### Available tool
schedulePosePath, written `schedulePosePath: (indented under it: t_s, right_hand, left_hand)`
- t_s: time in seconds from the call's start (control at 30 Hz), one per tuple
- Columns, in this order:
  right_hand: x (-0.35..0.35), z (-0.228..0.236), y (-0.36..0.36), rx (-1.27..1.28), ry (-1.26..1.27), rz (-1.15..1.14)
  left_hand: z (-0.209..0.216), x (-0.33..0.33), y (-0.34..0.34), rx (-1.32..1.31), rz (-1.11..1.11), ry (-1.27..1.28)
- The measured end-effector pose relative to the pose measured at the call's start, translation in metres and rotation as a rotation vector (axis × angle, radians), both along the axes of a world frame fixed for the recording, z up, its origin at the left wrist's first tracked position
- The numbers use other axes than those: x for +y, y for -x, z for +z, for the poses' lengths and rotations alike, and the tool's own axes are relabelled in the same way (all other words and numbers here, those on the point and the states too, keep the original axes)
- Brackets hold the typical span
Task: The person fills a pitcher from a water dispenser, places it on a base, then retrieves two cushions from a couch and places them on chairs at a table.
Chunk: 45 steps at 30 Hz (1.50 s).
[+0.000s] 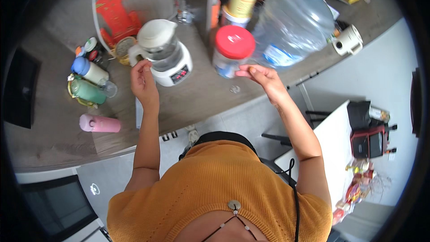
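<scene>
The kettle [163, 47] is standing upright on its white base [174, 72], near the counter's middle, its long axis running vertical. Its spout is pointing toward the far right and its handle toward the near left, while the lit panel on the base is facing the near right. The left hand [144, 83] is hanging beside the handle, fingers bent and the gap to the thumb narrow; whether it is gripping the handle, I cannot tell.

The jar [233, 51] is standing to the kettle's right, long axis vertical, red lid facing up. The right hand [264, 78] is reaching to the jar's near right side, thumb and fingers close together; whether they are touching it, I cannot tell.

A strip of counter [197, 101] is lying between kettle and jar, and a broader one is spreading from the kettle to the front edge. That edge is slanting nearer to the jar. A small clear disc [234, 89] is lying between the jar and the edge. The big bottle [293, 27] is crowding the jar's right, the tins [239, 4] are sitting behind it, and smaller bottles [92, 78] are bounding the kettle's left.
</scene>
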State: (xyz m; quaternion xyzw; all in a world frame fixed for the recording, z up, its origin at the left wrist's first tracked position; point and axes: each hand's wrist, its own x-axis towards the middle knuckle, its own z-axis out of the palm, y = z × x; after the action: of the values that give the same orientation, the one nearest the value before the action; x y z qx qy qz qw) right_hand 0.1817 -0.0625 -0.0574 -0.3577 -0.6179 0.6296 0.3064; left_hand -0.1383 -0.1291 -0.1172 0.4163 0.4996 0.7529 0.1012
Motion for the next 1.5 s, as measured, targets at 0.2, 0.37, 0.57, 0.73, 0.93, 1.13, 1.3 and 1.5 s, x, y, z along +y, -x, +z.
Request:
schedulePosePath:
  t_s: [0.2, 0.37, 0.57, 0.73, 0.93, 1.13, 1.3, 1.5]
  right_hand:
    - [-0.064, -0.04, -0.169, 0.001, 0.261, -0.453]
    - [-0.132, -0.082, -0.277, 0.137, 0.329, -0.796]
    - [-0.219, -0.119, -0.354, 0.351, 0.365, -1.182]
    - [-0.273, -0.148, -0.375, 0.578, 0.336, -1.444]
    - [-0.274, -0.172, -0.379, 0.661, 0.367, -1.623]
    - [-0.215, -0.151, -0.391, 0.558, 0.299, -1.679]
    - [-0.154, -0.122, -0.41, 0.408, 0.226, -1.704]
    - [-0.143, -0.112, -0.434, 0.251, 0.272, -1.796]
  left_hand:
    - [-0.011, -0.002, -0.146, 0.057, -0.371, 0.12]
    - [-0.032, 0.007, -0.264, 0.089, -0.736, 0.211]
    - [-0.044, 0.017, -0.394, 0.09, -1.115, 0.282]
    - [-0.043, 0.021, -0.461, 0.154, -1.347, 0.357]
    - [-0.054, 0.049, -0.512, 0.227, -1.504, 0.344]
    - [-0.055, 0.111, -0.562, 0.344, -1.595, 0.363]
    - [-0.047, 0.15, -0.625, 0.537, -1.673, 0.281]
    - [-0.039, 0.171, -0.695, 0.559, -1.813, 0.208]
